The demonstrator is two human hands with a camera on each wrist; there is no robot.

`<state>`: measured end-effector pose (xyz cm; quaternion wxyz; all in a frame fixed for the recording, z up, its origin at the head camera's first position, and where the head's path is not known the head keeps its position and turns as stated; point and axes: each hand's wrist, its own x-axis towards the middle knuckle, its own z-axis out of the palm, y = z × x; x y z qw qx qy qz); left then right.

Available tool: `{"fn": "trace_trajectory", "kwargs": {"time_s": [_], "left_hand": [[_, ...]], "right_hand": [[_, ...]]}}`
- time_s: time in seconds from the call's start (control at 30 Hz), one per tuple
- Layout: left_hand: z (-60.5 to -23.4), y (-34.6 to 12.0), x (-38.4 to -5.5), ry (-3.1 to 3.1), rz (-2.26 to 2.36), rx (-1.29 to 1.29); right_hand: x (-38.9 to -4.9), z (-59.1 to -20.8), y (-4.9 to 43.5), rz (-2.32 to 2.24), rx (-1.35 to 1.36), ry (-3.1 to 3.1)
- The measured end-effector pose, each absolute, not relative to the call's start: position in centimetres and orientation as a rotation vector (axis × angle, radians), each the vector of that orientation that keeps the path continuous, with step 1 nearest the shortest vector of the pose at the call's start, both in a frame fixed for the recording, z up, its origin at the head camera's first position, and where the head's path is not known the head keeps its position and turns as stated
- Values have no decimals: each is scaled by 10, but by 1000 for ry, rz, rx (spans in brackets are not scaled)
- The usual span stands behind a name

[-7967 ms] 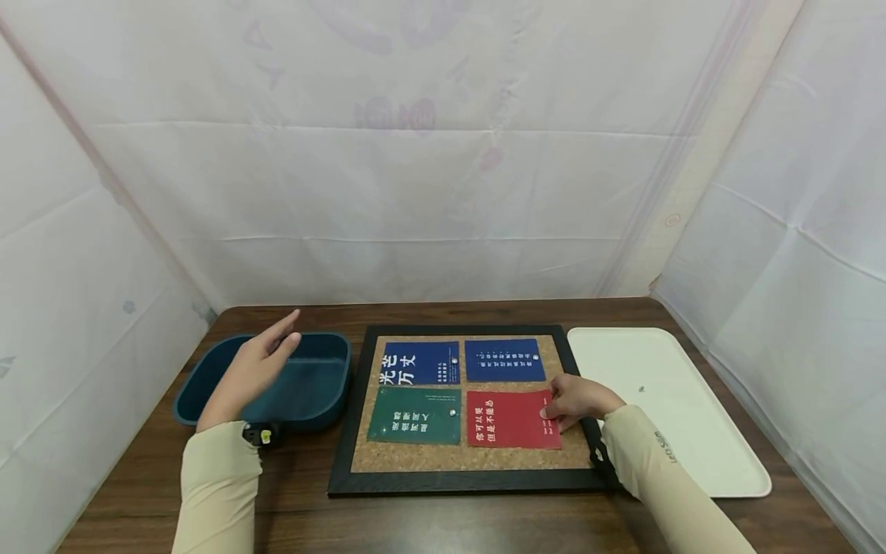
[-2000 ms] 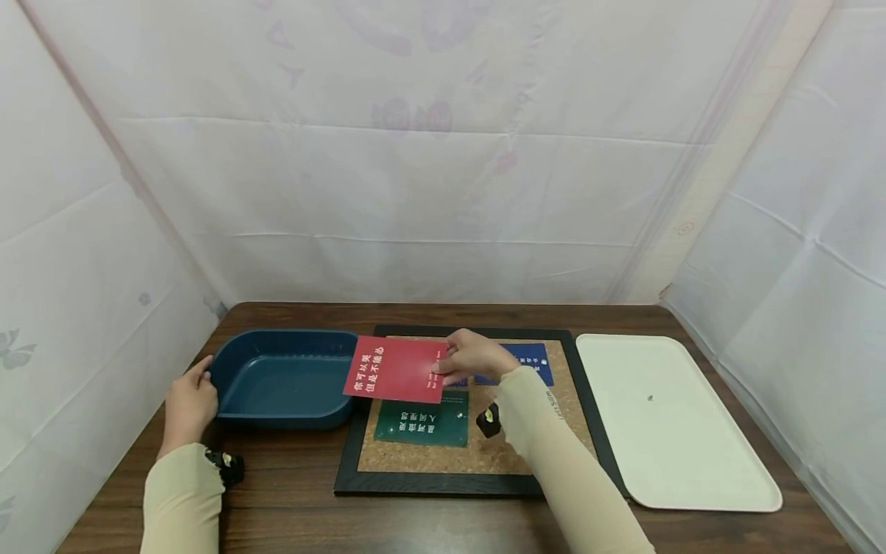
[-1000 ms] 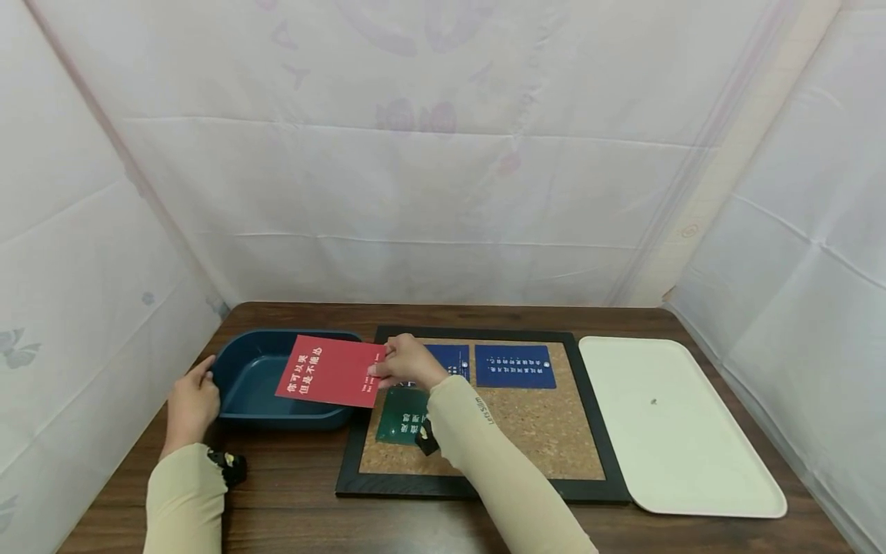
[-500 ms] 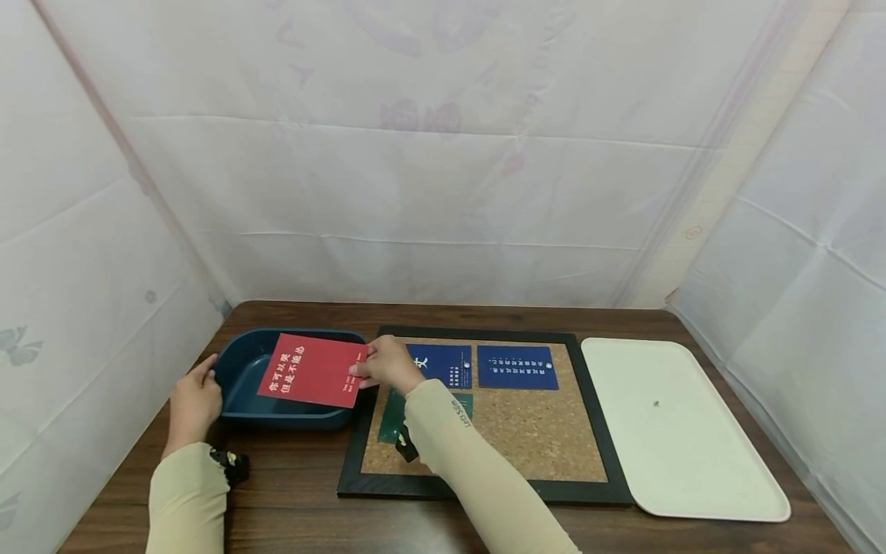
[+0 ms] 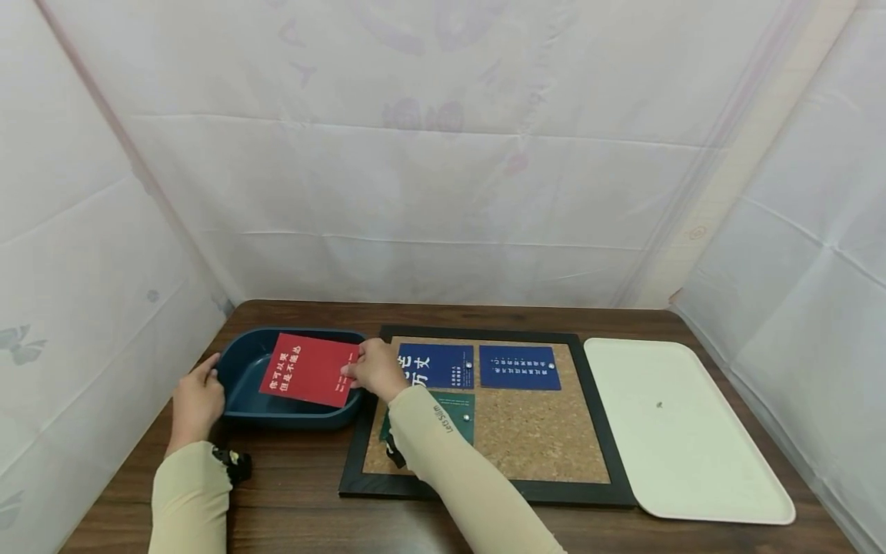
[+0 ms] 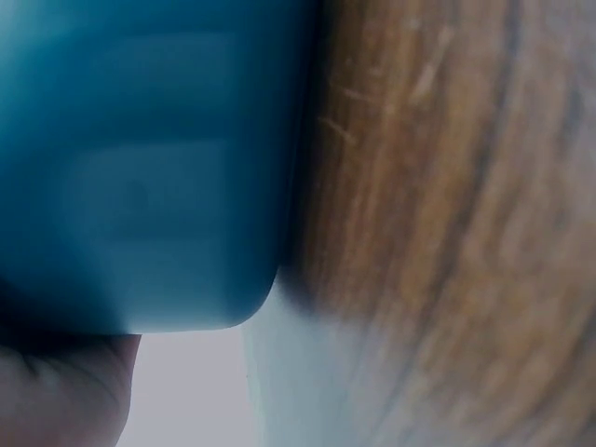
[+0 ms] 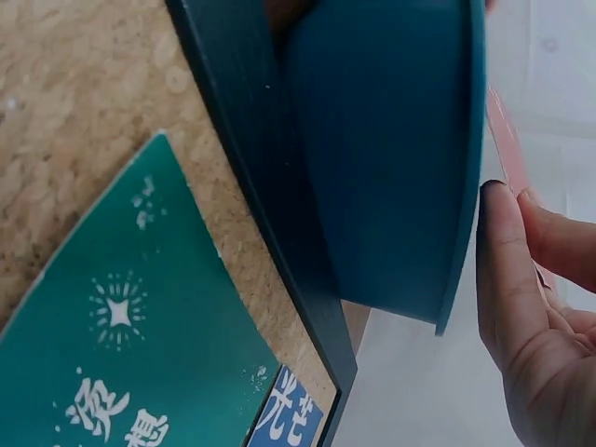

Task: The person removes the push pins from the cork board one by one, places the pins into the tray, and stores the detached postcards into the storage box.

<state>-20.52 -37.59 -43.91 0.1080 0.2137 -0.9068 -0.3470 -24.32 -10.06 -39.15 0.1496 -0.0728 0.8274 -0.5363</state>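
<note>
My right hand (image 5: 377, 369) pinches the right edge of a red card (image 5: 308, 369) with white writing. The card is over the blue plastic basin (image 5: 291, 422), tilted slightly, its right end near the basin's right rim. In the right wrist view, thumb and fingers (image 7: 507, 251) hold the card just beyond the basin's rim. My left hand (image 5: 196, 398) grips the basin's left rim; the left wrist view shows only part of that hand (image 6: 70, 391) against the basin wall (image 6: 158, 186). Whether the card touches the basin floor, I cannot tell.
Right of the basin lies a black-framed cork board (image 5: 540, 438). Two blue cards (image 5: 443, 365) and a green card (image 5: 457, 408) are pinned on it, the green one partly behind my right sleeve. A white tray (image 5: 692, 438) lies at the right, on the brown table (image 5: 291, 500).
The red card has left the cork board and travelled left over the basin in my right hand. My left hand went from above the basin to its left rim.
</note>
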Motion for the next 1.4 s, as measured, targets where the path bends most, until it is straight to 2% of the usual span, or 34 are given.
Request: {"fn": "trace_trajectory", "kwargs": {"time_s": [0.53,1.1,1.4], "left_hand": [[-438,-377,-204,-2684,-1034,618],[-436,-374,-204,-2699,-1061,606],[-439,-378,-205,-2704,-1058,614]], "right_hand": [[-239,-396,-112,-1323,-277,2620],[-228,-409,-117,-899,-622,2942],[-226,-410,-119,-925,-594,2937]]}}
